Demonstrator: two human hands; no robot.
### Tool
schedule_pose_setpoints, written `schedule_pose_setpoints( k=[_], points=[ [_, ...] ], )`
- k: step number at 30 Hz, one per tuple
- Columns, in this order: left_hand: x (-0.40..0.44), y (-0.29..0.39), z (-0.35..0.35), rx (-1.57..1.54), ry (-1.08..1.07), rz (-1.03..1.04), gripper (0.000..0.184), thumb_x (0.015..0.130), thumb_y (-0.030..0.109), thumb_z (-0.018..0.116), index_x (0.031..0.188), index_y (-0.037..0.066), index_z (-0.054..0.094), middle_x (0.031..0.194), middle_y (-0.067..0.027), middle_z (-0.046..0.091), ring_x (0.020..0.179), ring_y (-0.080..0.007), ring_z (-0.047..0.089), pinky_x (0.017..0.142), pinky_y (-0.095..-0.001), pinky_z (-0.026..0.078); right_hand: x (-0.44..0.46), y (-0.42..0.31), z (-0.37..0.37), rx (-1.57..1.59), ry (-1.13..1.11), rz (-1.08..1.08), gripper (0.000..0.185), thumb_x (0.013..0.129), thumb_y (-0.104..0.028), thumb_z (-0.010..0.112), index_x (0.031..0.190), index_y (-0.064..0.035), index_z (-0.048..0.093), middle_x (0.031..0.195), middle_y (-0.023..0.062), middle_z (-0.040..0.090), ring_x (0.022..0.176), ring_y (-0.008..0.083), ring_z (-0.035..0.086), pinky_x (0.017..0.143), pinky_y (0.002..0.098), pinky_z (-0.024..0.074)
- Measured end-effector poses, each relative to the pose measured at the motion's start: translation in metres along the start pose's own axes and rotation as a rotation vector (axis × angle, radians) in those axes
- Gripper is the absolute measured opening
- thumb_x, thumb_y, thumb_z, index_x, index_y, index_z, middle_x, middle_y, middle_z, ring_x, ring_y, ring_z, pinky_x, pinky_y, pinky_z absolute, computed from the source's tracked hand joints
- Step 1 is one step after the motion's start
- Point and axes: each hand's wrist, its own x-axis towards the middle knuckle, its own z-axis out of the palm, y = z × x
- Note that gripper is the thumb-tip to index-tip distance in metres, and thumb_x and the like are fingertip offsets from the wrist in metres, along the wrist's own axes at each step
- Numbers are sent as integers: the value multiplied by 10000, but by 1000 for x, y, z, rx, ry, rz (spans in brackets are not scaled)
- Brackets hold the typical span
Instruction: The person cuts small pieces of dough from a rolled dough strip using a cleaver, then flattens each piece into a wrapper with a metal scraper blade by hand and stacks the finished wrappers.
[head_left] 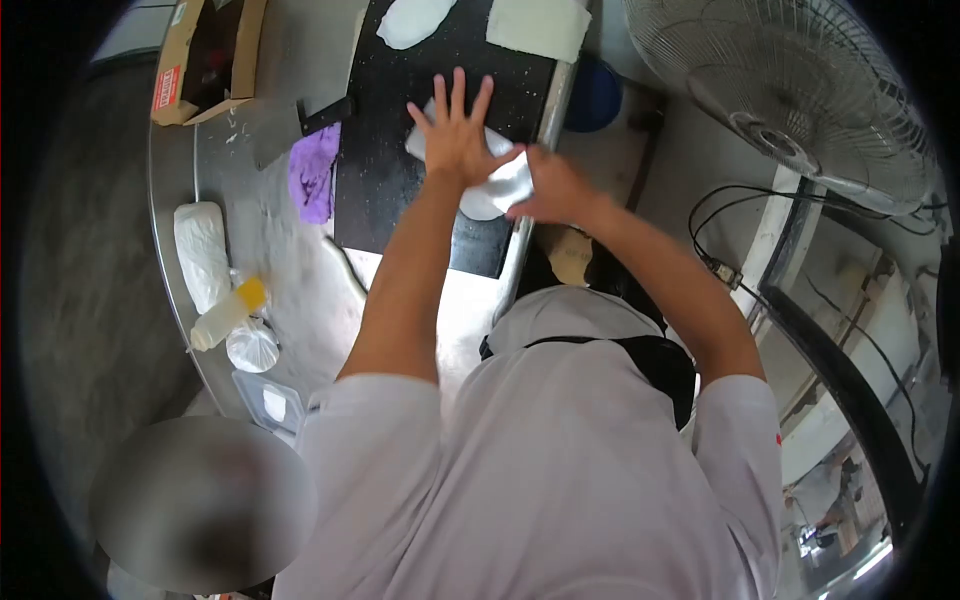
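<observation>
My left hand (457,143) lies flat with its fingers spread, pressing on a pale flat piece (416,145) on the black board (385,200). My right hand (557,187) is closed around the edge of a shiny whitish sheet (511,181) beside the left thumb, at the board's right side. Whether the sheet and the pale piece are one thing I cannot tell, as my left hand covers the place between. Farther up the board lie a rounded white slab (415,20) and a squarish cream slab (540,27). Small white specks dot the board.
Left of the board are a purple cloth (314,172), a black-handled blade (325,117), a cardboard box (248,50), a white wrapped roll (203,255), a yellow-capped bottle (228,315) and a plastic container (268,402). A large fan (780,90) stands at right, near a blue bucket (595,95).
</observation>
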Motion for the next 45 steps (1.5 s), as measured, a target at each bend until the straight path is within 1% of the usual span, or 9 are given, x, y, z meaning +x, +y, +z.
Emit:
schedule_pose_setpoints(
  k=[7, 12, 16, 19, 21, 26, 35, 37, 45],
  points=[
    [-22, 12, -3, -72, -92, 166, 1190, 637, 853, 671, 1629, 283, 344, 1732, -127, 168, 1566, -487, 119, 1053, -861, 104, -40, -10, 15, 74, -158, 236, 837, 684, -418, 930, 1260, 16, 504, 1074, 332, 676, 1034, 509, 668, 884, 533, 543],
    [27, -5, -6, -36, -4, 204, 1164, 671, 813, 697, 1635, 290, 307, 1730, -117, 160, 1559, -483, 120, 1088, -851, 104, 8, 7, 1, 53, 84, 26, 806, 673, -407, 940, 1203, 27, 515, 1027, 323, 684, 1003, 516, 671, 835, 534, 549],
    [-33, 8, -5, -116, -107, 252, 1139, 681, 815, 685, 1625, 279, 340, 1727, -154, 149, 1567, -501, 71, 1087, -858, 69, -43, -8, 14, 86, -143, 125, 795, 659, -432, 947, 1183, 24, 562, 1072, 343, 668, 1071, 502, 655, 899, 520, 541],
    [-22, 32, -2, -123, -224, 282, 1197, 612, 818, 720, 1622, 286, 357, 1733, -149, 132, 1566, -512, 63, 1057, -876, 44, -64, 16, 41, -51, 159, -25, 820, 668, -447, 940, 1209, 9, 527, 1029, 313, 694, 1025, 517, 668, 857, 540, 555],
    [-23, 31, -4, -135, -236, 290, 1196, 609, 811, 727, 1619, 286, 362, 1732, -146, 140, 1562, -513, 79, 1055, -878, 49, -50, 10, 4, -27, -12, 80, 828, 698, -437, 919, 1248, 39, 522, 1056, 310, 693, 1038, 493, 675, 879, 535, 550],
    [5, 13, -2, -91, 47, 19, 1177, 676, 821, 695, 1644, 288, 289, 1730, -131, 151, 1553, -512, 117, 1081, -857, 74, 18, 17, -46, -106, -138, -108, 796, 698, -404, 926, 1205, 41, 502, 1031, 308, 691, 1004, 486, 681, 859, 525, 556],
    [-14, 31, -2, -82, -216, 100, 1163, 713, 833, 652, 1652, 260, 276, 1731, -175, 121, 1560, -532, 30, 1037, -887, 16, -13, 46, -23, -61, -160, -148, 845, 653, -445, 942, 1169, 37, 477, 963, 311, 684, 978, 528, 665, 819, 516, 559],
    [-3, 25, 7, -102, 84, 38, 1174, 706, 840, 650, 1651, 254, 275, 1728, -163, 142, 1557, -533, 45, 1029, -893, 11, 11, 36, -44, -93, -206, -163, 798, 672, -375, 938, 1190, 50, 504, 1027, 294, 693, 1019, 480, 686, 864, 502, 566],
    [-21, 26, 4, -47, -70, 33, 1234, 685, 857, 664, 1664, 243, 231, 1724, -208, 109, 1544, -568, 18, 1068, -869, 29, 3, 32, -30, -114, -310, -150, 937, 641, -511, 938, 1245, 43, 485, 1000, 302, 684, 1007, 483, 685, 851, 515, 559]
  ],
)
